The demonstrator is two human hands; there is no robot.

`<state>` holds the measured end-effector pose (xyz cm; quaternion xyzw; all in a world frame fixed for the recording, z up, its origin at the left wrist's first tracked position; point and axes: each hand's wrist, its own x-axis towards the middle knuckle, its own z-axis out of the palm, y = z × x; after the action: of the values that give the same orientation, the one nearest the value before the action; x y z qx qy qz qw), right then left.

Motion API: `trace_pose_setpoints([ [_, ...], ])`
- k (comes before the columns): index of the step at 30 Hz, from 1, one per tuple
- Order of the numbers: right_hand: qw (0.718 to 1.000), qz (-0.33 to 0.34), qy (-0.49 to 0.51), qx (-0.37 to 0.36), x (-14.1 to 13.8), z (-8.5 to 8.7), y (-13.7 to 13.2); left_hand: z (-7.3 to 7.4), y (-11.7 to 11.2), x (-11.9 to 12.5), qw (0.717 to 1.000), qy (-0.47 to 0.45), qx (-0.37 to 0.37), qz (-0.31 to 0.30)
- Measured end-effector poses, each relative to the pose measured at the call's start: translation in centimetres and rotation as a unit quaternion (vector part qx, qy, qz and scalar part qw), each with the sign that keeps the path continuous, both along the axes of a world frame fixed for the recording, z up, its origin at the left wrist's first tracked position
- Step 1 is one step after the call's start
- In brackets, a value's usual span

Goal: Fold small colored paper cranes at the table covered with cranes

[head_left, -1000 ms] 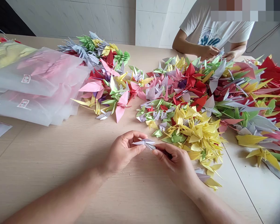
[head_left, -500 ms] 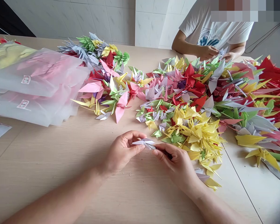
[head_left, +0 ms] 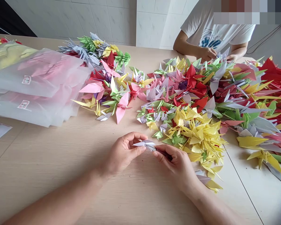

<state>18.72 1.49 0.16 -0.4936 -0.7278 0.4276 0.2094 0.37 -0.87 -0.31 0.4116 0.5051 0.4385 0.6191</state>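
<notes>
In the head view, your two hands have kept almost the same place over the last half second, so I judge that you are busy with fine handling of one piece. Your left hand (head_left: pixel 126 150) pinches a small, pale lilac, pointed piece of folded paper (head_left: pixel 144 144) between thumb and fingers. Your right hand (head_left: pixel 178 162) is closed around a slim dark tool (head_left: pixel 165 154), whose tip seems to touch this paper; its exact kind I cannot tell. The paper is above the near middle of the smooth, light wood-look table (head_left: pixel 61 150).

Just beyond your right hand lies a heap of crisp yellow folded-paper birds (head_left: pixel 196 128), sharp at the wings. Far left are limp, frosted plastic bags (head_left: pixel 49 109). At the far right, the hands of a person in a printed white T-shirt (head_left: pixel 208 34) have shifted slightly.
</notes>
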Motion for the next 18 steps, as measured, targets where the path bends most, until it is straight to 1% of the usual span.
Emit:
trace_pose_setpoints([
  [5,1.000,-0.003,0.004,0.007,0.20,0.12,-0.25,0.11,0.03,0.07,1.000,-0.008,-0.006,0.001],
  [8,0.999,-0.024,0.023,0.009,0.37,0.13,-0.34,0.20,0.04,0.02,0.999,-0.026,-0.019,0.004],
  [11,0.994,-0.065,0.085,-0.031,0.39,-0.03,-0.07,0.26,0.07,-0.12,0.997,-0.061,-0.047,0.012],
  [15,0.967,-0.126,0.201,-0.092,0.30,-0.36,0.48,0.47,0.16,-0.23,0.994,-0.090,-0.061,0.018],
  [18,0.960,-0.142,0.214,-0.114,0.26,-0.53,0.57,0.64,0.20,-0.22,0.994,-0.095,-0.062,0.009],
])
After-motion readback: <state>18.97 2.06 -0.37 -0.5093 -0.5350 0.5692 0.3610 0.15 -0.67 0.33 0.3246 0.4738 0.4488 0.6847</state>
